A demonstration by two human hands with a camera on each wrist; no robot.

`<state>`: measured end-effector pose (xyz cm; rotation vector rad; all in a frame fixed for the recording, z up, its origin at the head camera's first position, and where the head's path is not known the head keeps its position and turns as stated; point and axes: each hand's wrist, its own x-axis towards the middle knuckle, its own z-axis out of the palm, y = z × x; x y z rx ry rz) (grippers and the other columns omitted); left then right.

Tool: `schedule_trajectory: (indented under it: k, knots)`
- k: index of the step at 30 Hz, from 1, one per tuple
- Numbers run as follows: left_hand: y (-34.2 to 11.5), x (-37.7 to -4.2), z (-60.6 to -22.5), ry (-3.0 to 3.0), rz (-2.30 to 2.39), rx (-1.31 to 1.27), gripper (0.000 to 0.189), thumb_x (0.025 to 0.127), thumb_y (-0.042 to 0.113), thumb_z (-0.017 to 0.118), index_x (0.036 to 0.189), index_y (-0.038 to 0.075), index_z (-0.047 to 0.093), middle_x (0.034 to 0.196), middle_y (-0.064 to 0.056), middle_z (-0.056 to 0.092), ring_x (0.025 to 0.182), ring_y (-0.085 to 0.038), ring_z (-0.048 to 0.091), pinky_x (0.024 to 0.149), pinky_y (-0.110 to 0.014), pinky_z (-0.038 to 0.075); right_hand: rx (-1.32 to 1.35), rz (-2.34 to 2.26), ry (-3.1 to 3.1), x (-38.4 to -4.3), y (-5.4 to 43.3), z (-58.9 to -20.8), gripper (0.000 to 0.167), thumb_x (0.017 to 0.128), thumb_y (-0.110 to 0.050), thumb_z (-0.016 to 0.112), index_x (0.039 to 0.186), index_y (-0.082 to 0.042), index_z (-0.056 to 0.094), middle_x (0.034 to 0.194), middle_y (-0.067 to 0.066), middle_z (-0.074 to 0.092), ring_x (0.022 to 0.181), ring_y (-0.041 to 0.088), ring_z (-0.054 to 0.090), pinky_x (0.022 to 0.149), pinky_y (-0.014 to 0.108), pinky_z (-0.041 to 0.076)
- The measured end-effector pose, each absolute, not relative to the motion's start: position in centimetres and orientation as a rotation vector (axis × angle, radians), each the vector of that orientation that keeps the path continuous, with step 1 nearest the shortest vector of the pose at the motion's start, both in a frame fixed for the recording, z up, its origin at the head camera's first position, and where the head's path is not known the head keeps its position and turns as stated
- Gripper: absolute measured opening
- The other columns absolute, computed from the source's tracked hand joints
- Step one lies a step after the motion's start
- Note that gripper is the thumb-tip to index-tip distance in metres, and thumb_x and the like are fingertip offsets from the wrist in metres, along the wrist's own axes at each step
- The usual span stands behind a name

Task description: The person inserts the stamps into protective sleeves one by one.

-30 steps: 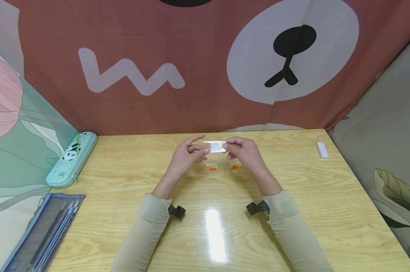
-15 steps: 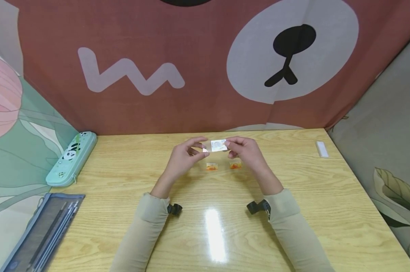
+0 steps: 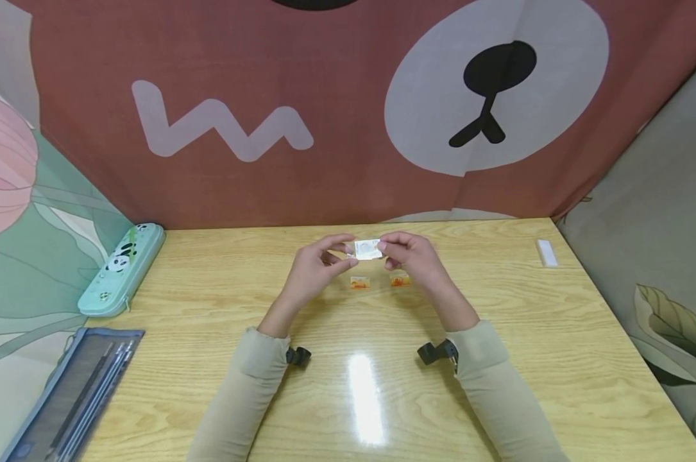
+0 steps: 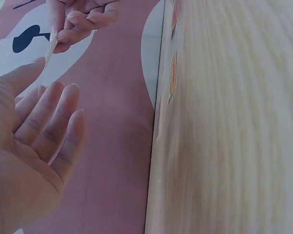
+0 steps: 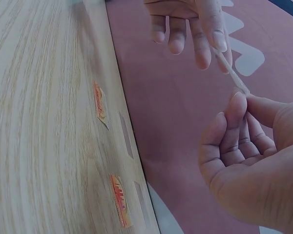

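Note:
Above the far part of the table, both hands hold a small white printed slip (image 3: 368,249), with a short see-through strip at its left end. The left hand (image 3: 315,266) pinches the see-through end between thumb and forefinger; its other fingers are spread loosely. At the opposite end, the right hand (image 3: 417,260) grips the slip by thumb and forefinger, other fingers curled. Both wrist views show the slip (image 5: 233,73) nearly edge-on. Beneath lie two small orange printed pieces, one left (image 3: 360,283) and one right (image 3: 399,281), flat on the wood.
The wooden table (image 3: 209,385) ends at a brown bear-print cloth (image 3: 348,179). A mint panda pencil case (image 3: 122,269) lies at the left edge, nearer me a blue mesh pouch (image 3: 82,398) with pencils. A white bar (image 3: 547,254) lies far right.
The left hand's forefinger, raised a second ago, has come down to the slip's left end. The see-through part showing widened, then narrowed again as the white part shifted slightly left.

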<state>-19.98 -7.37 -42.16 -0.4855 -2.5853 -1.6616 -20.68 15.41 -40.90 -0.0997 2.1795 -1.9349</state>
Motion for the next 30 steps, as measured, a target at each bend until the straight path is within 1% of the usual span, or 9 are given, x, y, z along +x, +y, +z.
schedule_trajectory:
  k: [4,7,9,18,20,22,25,27,30]
  knots:
    - [-7.50,-19.86,-42.16,-2.592,-1.670,-0.458,0.041,0.091,0.029,0.079,0.130,0.026,0.070,0.108,-0.004,0.077,0.080,-0.018,0.073,0.065,-0.031,0.058,-0.107,-1.931,2.178,-20.71,15.38,-40.87,0.031,0.102,-0.022,0.063,0.122,0.002,0.065,0.093,-0.004,0.066,0.070,0.009,0.061,0.075,0.025,0.059]
    - [-7.58,-19.79,-42.11,-2.585,-1.673,-0.443,0.039,0.090,0.030,0.079,0.129,0.028,0.070,0.108,-0.003,0.077,0.081,-0.023,0.074,0.064,-0.030,0.057,-0.113,-1.924,2.178,-20.71,15.41,-40.87,0.031,0.102,-0.020,0.063,0.122,0.003,0.066,0.093,-0.003,0.067,0.069,0.008,0.061,0.076,0.027,0.059]
    - [-7.59,-19.80,-42.11,-2.579,-1.687,-0.438,0.040,0.090,0.029,0.079,0.129,0.028,0.070,0.108,-0.004,0.078,0.082,-0.027,0.074,0.064,-0.029,0.057,-0.115,-1.920,2.177,-20.72,15.43,-40.88,0.030,0.102,-0.020,0.062,0.122,0.003,0.066,0.093,-0.003,0.067,0.069,0.009,0.061,0.077,0.029,0.060]
    - [-7.47,-19.81,-42.13,-2.578,-1.742,-0.419,0.044,0.089,0.029,0.080,0.131,0.030,0.069,0.111,-0.004,0.077,0.084,-0.033,0.074,0.061,-0.025,0.054,-0.100,-1.969,2.124,-20.74,15.53,-41.00,0.030,0.102,-0.018,0.062,0.123,0.004,0.064,0.089,-0.004,0.066,0.068,0.009,0.060,0.072,0.025,0.058]
    - [-7.43,-19.80,-42.08,-2.570,-1.761,-0.410,0.044,0.089,0.029,0.081,0.131,0.030,0.069,0.111,-0.004,0.077,0.084,-0.032,0.074,0.062,-0.026,0.055,-0.094,-1.975,2.110,-20.74,15.55,-41.00,0.030,0.102,-0.018,0.062,0.123,0.004,0.064,0.089,-0.004,0.066,0.068,0.009,0.060,0.072,0.025,0.057]
    - [-7.37,-19.83,-42.04,-2.557,-1.793,-0.404,0.043,0.088,0.028,0.081,0.130,0.029,0.070,0.110,-0.005,0.077,0.084,-0.029,0.075,0.065,-0.029,0.059,-0.087,-1.977,2.107,-20.73,15.55,-40.97,0.030,0.102,-0.019,0.062,0.123,0.003,0.064,0.089,-0.004,0.066,0.069,0.009,0.059,0.071,0.024,0.056]
    - [-7.25,-19.88,-42.02,-2.525,-1.862,-0.393,0.043,0.088,0.025,0.081,0.130,0.026,0.070,0.109,-0.007,0.077,0.083,-0.025,0.075,0.073,-0.042,0.063,-0.082,-1.978,2.101,-20.73,15.54,-40.92,0.031,0.102,-0.019,0.063,0.123,0.003,0.064,0.090,-0.004,0.065,0.069,0.009,0.059,0.070,0.023,0.056]
    - [-7.17,-19.89,-42.00,-2.498,-1.907,-0.391,0.043,0.089,0.023,0.081,0.130,0.023,0.070,0.108,-0.009,0.077,0.082,-0.024,0.076,0.079,-0.051,0.063,-0.082,-1.980,2.095,-20.74,15.53,-40.87,0.031,0.102,-0.020,0.063,0.124,0.003,0.063,0.090,-0.004,0.065,0.069,0.009,0.059,0.070,0.023,0.056]
    - [-7.09,-19.86,-41.92,-2.466,-1.960,-0.394,0.043,0.089,0.019,0.080,0.131,0.020,0.070,0.109,-0.011,0.077,0.080,-0.022,0.076,0.082,-0.054,0.062,-0.084,-1.986,2.081,-20.79,15.55,-40.84,0.031,0.102,-0.019,0.062,0.124,0.003,0.063,0.091,-0.003,0.065,0.069,0.009,0.059,0.070,0.023,0.057]
